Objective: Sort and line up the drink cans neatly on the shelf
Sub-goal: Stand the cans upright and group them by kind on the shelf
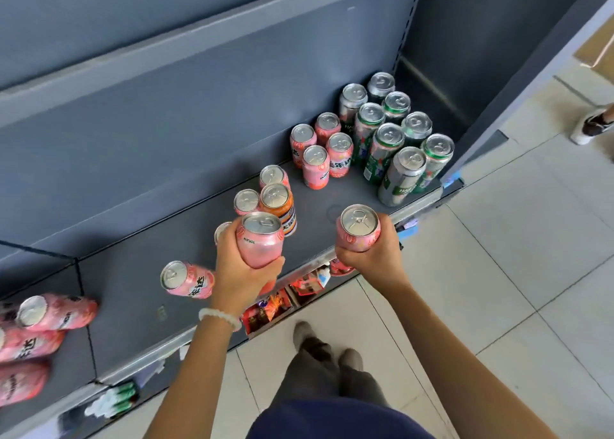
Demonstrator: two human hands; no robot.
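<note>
At the shelf's (206, 239) left end several pink cans (40, 332) lie on their sides, and one more (187, 279) lies tipped near the front edge just left of your left hand (242, 269). That hand's fingers wrap a pink can (260, 240) held upright in front of a small cluster with an orange can (279, 206), while your right hand (372, 255) grips another pink can (358, 227) over the front edge. Toward the right end four pink cans (320, 149) stand in a tidy block, touching the rows of tall green cans (395, 139) in the right back corner.
</note>
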